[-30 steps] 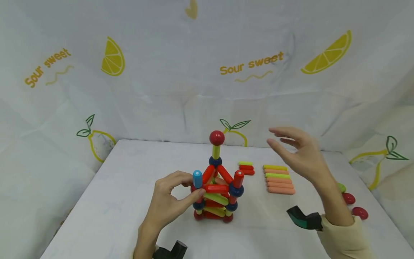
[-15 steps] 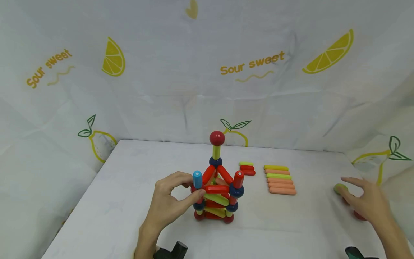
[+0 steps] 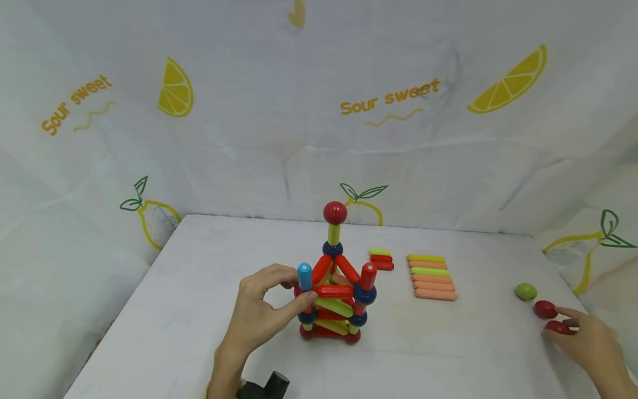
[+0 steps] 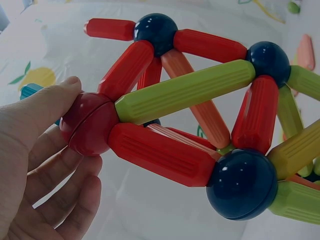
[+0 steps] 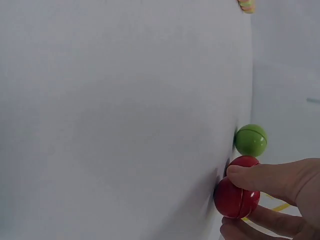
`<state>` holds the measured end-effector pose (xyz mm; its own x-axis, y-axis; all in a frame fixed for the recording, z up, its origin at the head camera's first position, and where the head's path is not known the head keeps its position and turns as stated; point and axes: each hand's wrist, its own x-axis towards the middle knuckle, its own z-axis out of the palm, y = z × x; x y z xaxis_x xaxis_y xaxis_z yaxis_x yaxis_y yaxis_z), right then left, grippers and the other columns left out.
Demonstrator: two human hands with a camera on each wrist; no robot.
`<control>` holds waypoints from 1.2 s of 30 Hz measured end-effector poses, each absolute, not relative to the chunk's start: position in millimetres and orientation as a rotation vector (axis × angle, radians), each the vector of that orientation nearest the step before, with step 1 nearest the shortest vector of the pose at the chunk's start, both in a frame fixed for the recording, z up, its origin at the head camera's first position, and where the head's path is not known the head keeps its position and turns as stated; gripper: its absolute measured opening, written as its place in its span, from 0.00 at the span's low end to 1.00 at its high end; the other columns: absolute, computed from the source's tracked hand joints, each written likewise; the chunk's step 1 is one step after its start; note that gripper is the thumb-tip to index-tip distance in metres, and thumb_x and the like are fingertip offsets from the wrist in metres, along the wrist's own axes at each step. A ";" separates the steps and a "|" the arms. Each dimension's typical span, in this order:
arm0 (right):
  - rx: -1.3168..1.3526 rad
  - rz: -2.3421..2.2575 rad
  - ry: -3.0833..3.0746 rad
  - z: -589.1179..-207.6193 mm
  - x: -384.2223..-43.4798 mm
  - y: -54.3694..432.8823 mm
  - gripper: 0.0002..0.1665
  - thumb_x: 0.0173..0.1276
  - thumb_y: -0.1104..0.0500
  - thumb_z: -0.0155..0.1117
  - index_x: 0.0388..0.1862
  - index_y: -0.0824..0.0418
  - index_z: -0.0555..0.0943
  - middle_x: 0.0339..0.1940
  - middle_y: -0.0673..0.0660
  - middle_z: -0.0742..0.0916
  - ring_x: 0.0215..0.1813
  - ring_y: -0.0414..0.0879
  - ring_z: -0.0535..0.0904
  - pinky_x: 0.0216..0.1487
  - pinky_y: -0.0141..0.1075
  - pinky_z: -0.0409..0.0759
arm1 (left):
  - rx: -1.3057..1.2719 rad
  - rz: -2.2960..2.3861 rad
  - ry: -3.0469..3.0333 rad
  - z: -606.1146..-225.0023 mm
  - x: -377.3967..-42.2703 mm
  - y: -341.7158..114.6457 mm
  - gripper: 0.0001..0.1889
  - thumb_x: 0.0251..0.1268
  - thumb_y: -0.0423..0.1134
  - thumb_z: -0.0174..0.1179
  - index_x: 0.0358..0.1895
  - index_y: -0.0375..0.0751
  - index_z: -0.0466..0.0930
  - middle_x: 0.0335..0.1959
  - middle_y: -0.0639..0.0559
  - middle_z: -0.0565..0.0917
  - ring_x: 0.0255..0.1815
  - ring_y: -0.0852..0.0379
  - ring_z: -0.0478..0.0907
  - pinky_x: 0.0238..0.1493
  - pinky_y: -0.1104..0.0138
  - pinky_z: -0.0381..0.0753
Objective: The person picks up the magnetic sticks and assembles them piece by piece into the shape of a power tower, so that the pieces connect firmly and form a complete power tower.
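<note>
A tower of coloured magnetic rods and balls stands on the table, topped by a red ball on a green rod. My left hand grips the tower's red corner ball between thumb and fingers. A short blue rod stands upright on that corner, and a red rod rises from the opposite one. At the far right, my right hand pinches the nearer loose red ball with thumb and fingers. Its index fingertip overlaps the other red ball in the head view.
A green ball lies just beyond the red ones near the table's right edge. Right of the tower, several long rods lie in a row, with short rods beside them. A white printed cloth hangs behind the table.
My right hand has swept from above the long rods to the right edge, past the green ball, onto the red balls. The left hand and the tower hold still.
</note>
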<state>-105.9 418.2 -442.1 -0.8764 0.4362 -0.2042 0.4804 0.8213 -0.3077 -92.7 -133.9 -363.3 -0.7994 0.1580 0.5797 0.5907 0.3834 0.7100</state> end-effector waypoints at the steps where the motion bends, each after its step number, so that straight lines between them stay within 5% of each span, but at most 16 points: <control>1: 0.739 -0.538 2.877 -442.5 -105.3 417.6 0.39 0.58 0.65 0.75 0.65 0.79 0.68 0.51 0.84 0.75 0.50 0.74 0.71 0.37 0.51 0.84 | -0.644 -1.397 -2.229 -363.3 -92.7 -134.1 0.10 0.57 0.37 0.76 0.42 0.48 0.89 0.35 0.57 0.90 0.37 0.63 0.83 0.43 0.66 0.86; 7: 0.743 -0.550 2.911 -437.7 -100.9 413.4 0.35 0.59 0.65 0.74 0.61 0.80 0.71 0.46 0.82 0.78 0.46 0.70 0.74 0.35 0.49 0.82 | -0.643 -1.401 -2.231 -363.4 -92.5 -134.2 0.10 0.57 0.37 0.76 0.42 0.48 0.89 0.35 0.57 0.90 0.37 0.63 0.83 0.43 0.66 0.86; 13: 0.578 -0.630 3.155 -409.8 -104.2 391.6 0.28 0.59 0.62 0.76 0.52 0.80 0.79 0.44 0.81 0.83 0.40 0.71 0.80 0.24 0.37 0.78 | -0.650 -1.403 -2.227 -362.8 -92.4 -134.3 0.09 0.57 0.37 0.76 0.41 0.49 0.89 0.35 0.57 0.90 0.37 0.63 0.83 0.43 0.65 0.86; 16: 0.441 -0.779 3.295 -388.5 -108.3 367.5 0.26 0.59 0.62 0.77 0.50 0.79 0.82 0.46 0.81 0.84 0.29 0.44 0.85 0.21 0.27 0.76 | -0.646 -1.399 -2.227 -362.5 -92.4 -134.4 0.09 0.57 0.37 0.76 0.41 0.49 0.89 0.35 0.57 0.90 0.37 0.63 0.83 0.43 0.66 0.86; 18: 0.320 -0.930 3.368 -374.2 -109.4 346.9 0.24 0.59 0.64 0.77 0.51 0.77 0.83 0.42 0.72 0.85 0.27 0.20 0.78 0.20 0.20 0.72 | -0.645 -1.399 -2.227 -362.5 -92.5 -134.4 0.10 0.57 0.37 0.76 0.41 0.48 0.89 0.35 0.57 0.90 0.37 0.63 0.83 0.43 0.66 0.86; 20: 0.181 -1.085 3.435 -360.3 -109.9 324.4 0.22 0.56 0.66 0.78 0.49 0.75 0.85 0.39 0.50 0.86 0.29 0.06 0.65 0.25 0.13 0.72 | -0.644 -1.400 -2.228 -362.8 -92.7 -134.2 0.10 0.57 0.37 0.76 0.41 0.48 0.89 0.35 0.57 0.90 0.37 0.63 0.83 0.43 0.67 0.86; 23: -0.090 -1.316 3.482 -339.0 -109.6 289.5 0.21 0.51 0.73 0.78 0.46 0.74 0.87 0.37 0.27 0.80 0.36 0.07 0.70 0.35 0.09 0.73 | -0.651 -1.404 -2.226 -363.5 -93.0 -134.0 0.09 0.57 0.37 0.76 0.41 0.48 0.89 0.35 0.57 0.90 0.37 0.63 0.83 0.43 0.67 0.86; 25: -0.251 -1.392 3.492 -325.7 -109.9 268.2 0.21 0.48 0.76 0.79 0.45 0.72 0.88 0.38 0.22 0.79 0.40 0.13 0.74 0.43 0.07 0.71 | -0.656 -1.405 -2.223 -363.8 -93.2 -133.8 0.09 0.57 0.37 0.76 0.41 0.49 0.89 0.34 0.57 0.90 0.36 0.63 0.82 0.43 0.67 0.85; 30: -0.584 -1.460 3.462 -295.4 -111.8 221.9 0.27 0.44 0.78 0.80 0.47 0.69 0.89 0.43 0.29 0.81 0.45 0.19 0.77 0.50 0.09 0.72 | -0.664 -1.407 -2.215 -363.8 -93.2 -133.8 0.09 0.57 0.37 0.76 0.41 0.49 0.89 0.34 0.57 0.90 0.36 0.63 0.82 0.43 0.66 0.86; 36: -0.890 -1.494 3.412 -267.9 -106.2 176.6 0.26 0.42 0.77 0.82 0.45 0.66 0.89 0.41 0.57 0.88 0.45 0.24 0.79 0.54 0.12 0.74 | -0.669 -1.403 -2.206 -363.5 -93.8 -134.0 0.10 0.56 0.36 0.76 0.41 0.48 0.89 0.34 0.56 0.90 0.36 0.62 0.83 0.42 0.66 0.86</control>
